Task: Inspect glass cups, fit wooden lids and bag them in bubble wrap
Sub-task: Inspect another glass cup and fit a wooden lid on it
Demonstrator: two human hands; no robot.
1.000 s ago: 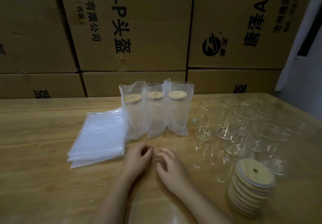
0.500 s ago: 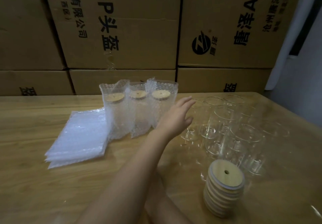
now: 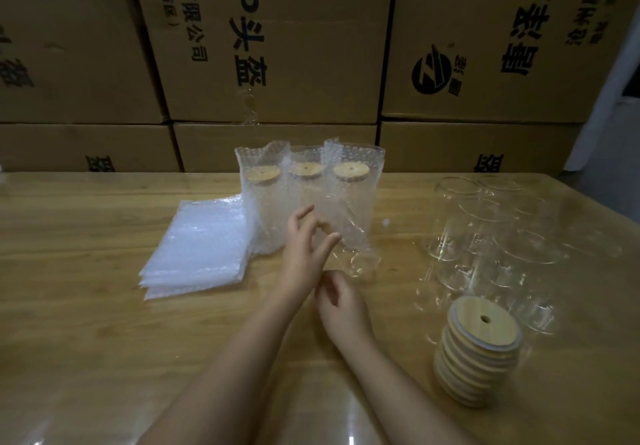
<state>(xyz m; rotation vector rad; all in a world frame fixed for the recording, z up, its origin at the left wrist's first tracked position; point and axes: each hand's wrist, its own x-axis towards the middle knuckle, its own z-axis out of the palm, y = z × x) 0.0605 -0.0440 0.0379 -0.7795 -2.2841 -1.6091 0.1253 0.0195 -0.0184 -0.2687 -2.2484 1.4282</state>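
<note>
Three lidded, bagged cups [image 3: 308, 199] stand beyond my hands. My left hand [image 3: 304, 254] grips a bare glass cup [image 3: 351, 237], tilted for inspection, I judge. My right hand [image 3: 341, 309] is relaxed and empty. Right of it wait many bare glasses [image 3: 485, 237] and stacked wooden lids [image 3: 479, 344]; bubble-wrap bags [image 3: 201, 247] lie left.

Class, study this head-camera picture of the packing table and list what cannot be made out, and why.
- Head view: whether the left hand grips or only touches the tilted glass cup; motion blur, clear glass.
- Head view: the number of bare glass cups; see-through, overlapping.
- Head view: the glass inside the three bubble-wrap bags; the wrap hides it.
- Head view: lettering on the cardboard boxes; cut off by the top edge.
</note>
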